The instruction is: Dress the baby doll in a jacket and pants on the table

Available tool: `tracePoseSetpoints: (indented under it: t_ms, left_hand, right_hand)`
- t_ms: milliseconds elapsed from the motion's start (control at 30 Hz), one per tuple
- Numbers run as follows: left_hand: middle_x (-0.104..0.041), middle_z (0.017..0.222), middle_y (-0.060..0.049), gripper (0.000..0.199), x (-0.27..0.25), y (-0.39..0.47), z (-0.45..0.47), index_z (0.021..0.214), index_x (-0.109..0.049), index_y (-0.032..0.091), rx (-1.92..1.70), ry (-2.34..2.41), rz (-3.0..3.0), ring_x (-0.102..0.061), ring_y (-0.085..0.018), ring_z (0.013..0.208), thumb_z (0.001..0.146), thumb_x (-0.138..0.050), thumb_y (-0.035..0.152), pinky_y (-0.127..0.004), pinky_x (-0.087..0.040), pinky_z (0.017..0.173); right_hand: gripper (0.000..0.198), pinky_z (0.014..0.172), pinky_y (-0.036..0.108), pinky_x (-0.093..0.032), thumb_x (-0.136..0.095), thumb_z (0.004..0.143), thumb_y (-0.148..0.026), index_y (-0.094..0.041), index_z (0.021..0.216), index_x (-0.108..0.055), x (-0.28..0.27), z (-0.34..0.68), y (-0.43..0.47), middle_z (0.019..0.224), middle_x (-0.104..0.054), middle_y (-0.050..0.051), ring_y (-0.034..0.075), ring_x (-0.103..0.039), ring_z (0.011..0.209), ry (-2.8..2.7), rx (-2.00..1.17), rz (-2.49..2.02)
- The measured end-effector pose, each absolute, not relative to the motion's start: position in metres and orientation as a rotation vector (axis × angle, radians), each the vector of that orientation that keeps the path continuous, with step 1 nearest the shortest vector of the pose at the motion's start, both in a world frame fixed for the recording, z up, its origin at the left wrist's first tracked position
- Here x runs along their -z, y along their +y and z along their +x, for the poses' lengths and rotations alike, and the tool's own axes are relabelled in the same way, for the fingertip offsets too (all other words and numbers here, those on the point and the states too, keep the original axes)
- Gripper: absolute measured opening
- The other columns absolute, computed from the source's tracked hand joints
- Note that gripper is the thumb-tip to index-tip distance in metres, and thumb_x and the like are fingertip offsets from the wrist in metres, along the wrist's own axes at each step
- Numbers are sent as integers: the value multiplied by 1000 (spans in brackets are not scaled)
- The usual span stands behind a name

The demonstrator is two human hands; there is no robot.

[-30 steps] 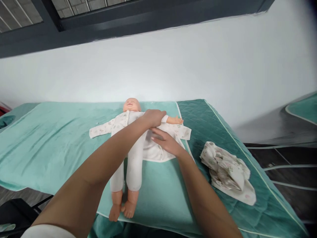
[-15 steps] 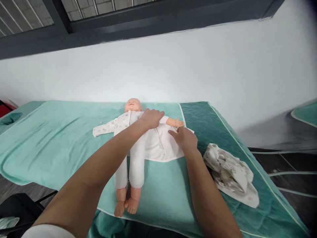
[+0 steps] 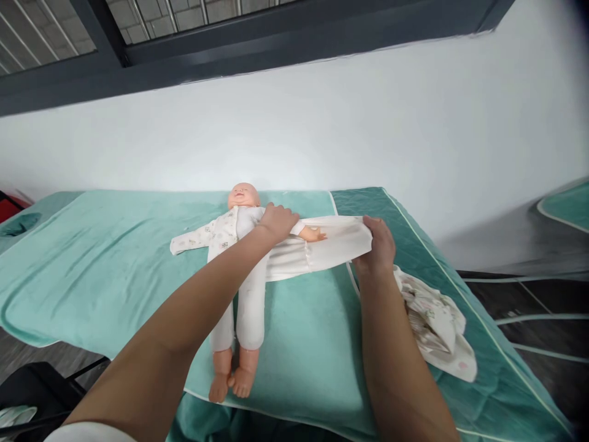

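A baby doll (image 3: 251, 322) lies on its back, head toward the wall, in white undergarments. One sleeve of a patterned baby jacket (image 3: 197, 238) covers its arm on the left; the rest spreads out on the right, white inner side up. My left hand (image 3: 279, 222) is closed around the doll's upper arm near the shoulder, its fingertips partly hidden. My right hand (image 3: 378, 245) grips the jacket's far edge and holds the cloth stretched out to the right. Above this cloth lies the doll's bare forearm and hand (image 3: 313, 234).
A crumpled patterned cloth (image 3: 435, 322) lies beyond my right forearm on the dark green quilted cover (image 3: 497, 374). Light green cloth (image 3: 115, 264) covers the bed against a white wall (image 3: 294, 141). A dark window frame (image 3: 276, 37) runs above. A black object (image 3: 37, 393) stands at lower left.
My right hand has moved right and slightly up, pulling the jacket's loose side out taut. My left hand stays at the doll's upper arm. The doll's forearm has shifted slightly left and down.
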State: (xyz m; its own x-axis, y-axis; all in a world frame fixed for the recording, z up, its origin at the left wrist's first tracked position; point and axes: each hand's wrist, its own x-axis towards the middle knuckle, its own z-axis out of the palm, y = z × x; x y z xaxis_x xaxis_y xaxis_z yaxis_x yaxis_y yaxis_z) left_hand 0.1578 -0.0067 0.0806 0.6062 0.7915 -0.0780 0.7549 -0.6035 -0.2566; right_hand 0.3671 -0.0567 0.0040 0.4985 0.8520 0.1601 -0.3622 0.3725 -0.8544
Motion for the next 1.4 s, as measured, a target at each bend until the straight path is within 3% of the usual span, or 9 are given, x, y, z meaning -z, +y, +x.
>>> tracePoseSetpoints:
  t_ms: [233,467,567,667,833,933,1067,1233,1400]
  left_hand:
    - [-70,117,-18,29,-72,-10,166,114,-68,15,-359,-1333,-2568,-61,-33,107,86,-58,13,-47,-34,91]
    - [-63,125,-18,42,-62,-7,172,127,-57,14,-216,-1465,-2581,-58,-32,111,86,-62,21,-45,-37,95]
    - [-58,129,-19,48,-64,-7,170,128,-55,14,-148,-1498,-2648,-57,-33,116,85,-66,31,-46,-38,97]
    - [-58,131,-15,42,-72,-5,163,125,-56,19,-40,-1466,-2877,-55,-31,119,84,-61,27,-45,-39,98]
    - [-67,93,-2,17,-87,5,146,88,-61,19,545,-1448,-3435,-59,-17,84,78,-48,15,-29,-44,76]
    - [-60,76,1,11,-92,14,129,75,-55,19,855,-1418,-3339,-50,-14,70,70,-49,12,-28,-37,64]
    - [-57,68,1,15,-94,24,101,70,-52,19,875,-1473,-3089,-47,-15,64,69,-46,6,-30,-33,63]
    - [-64,81,-4,20,-94,26,71,68,-54,20,893,-1530,-2856,-54,-19,78,68,-46,2,-31,-38,69]
    - [-64,79,-4,19,-87,20,57,71,-55,21,945,-1811,-2661,-55,-20,73,73,-48,3,-33,-40,69]
  right_hand:
    - [48,52,23,-38,-74,75,-37,-23,63,-29,-25,355,-70,62,-24,-7,9,-29,53,-610,-854,-706]
    - [45,53,30,-44,-67,81,-66,-27,77,-43,-33,310,-97,66,-40,-5,14,-36,54,-909,-1154,-758]
    - [42,48,25,-35,-77,77,-59,-27,87,-52,-29,292,-106,70,-46,-5,11,-36,54,-999,-1364,-656]
    - [35,49,22,-32,-80,79,-47,-27,94,-56,-25,282,-110,76,-50,-4,10,-39,57,-1123,-1520,-541]
    - [42,71,27,-48,-78,84,-35,-30,122,-59,-25,277,-112,105,-58,2,14,-57,82,-1380,-1594,-453]
    - [44,88,33,-49,-74,88,-34,-29,129,-58,-22,273,-111,116,-60,5,17,-61,98,-1479,-1561,-469]
    - [36,89,34,-50,-73,89,-36,-27,121,-61,-16,268,-109,118,-62,6,19,-60,104,-1510,-1457,-608]
    - [34,90,36,-49,-73,87,-39,-26,116,-62,-10,263,-107,115,-61,6,20,-58,103,-1650,-1208,-781]
    - [62,89,36,-49,-86,74,-34,-27,127,-54,-10,260,-111,115,-53,5,20,-55,100,-1905,-927,-829]
